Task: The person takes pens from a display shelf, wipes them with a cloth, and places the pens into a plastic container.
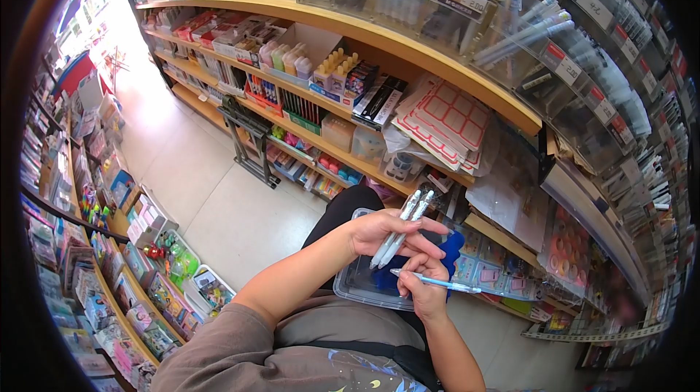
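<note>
My left hand (386, 234) holds two whitish pens (398, 230) side by side between its fingers, both tilted. Just below it, my right hand (424, 282) is closed round a light blue pen (450, 285), whose tip points left toward the lower ends of the other two. Under both hands a clear plastic box (350, 293) rests at my lap. Something deep blue (453, 245) shows behind my fingers; its shape is partly hidden.
Wooden shelves (408, 45) with pens, markers and boxes curve from the top left to the right. Clear pen bins (510, 49) stand above. A black folding stand (248, 140) is on the tiled floor (182, 166). Stationery racks line the left side.
</note>
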Motion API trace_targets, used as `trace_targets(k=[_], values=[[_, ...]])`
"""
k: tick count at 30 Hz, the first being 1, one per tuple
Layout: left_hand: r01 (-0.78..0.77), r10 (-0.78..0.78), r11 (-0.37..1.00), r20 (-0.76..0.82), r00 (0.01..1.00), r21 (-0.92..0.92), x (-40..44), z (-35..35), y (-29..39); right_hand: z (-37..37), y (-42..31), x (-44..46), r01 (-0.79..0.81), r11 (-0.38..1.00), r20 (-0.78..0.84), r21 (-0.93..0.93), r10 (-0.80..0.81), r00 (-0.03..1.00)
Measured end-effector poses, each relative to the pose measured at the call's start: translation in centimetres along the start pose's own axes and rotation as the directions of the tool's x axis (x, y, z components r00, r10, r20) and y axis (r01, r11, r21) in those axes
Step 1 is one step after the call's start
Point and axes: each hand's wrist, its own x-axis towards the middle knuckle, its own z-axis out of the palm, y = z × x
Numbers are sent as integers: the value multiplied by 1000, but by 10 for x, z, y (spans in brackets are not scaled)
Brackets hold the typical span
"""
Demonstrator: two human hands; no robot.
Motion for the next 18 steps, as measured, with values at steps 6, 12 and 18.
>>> trace_targets(k=[6, 12, 18], values=[[-7, 7, 1000, 6, 1000, -1, 0, -1, 0, 1, 2, 0, 43, 999, 24, 4, -43, 999], [-19, 19, 1000, 0, 1000, -16, 1, -1, -2, -3, 5, 1, 81, 997, 46, -12, -81, 996], [-16, 17, 1000, 2, 1000, -14, 2, -4, -3, 1, 2, 1, 84, 996, 9, -38, -84, 996]])
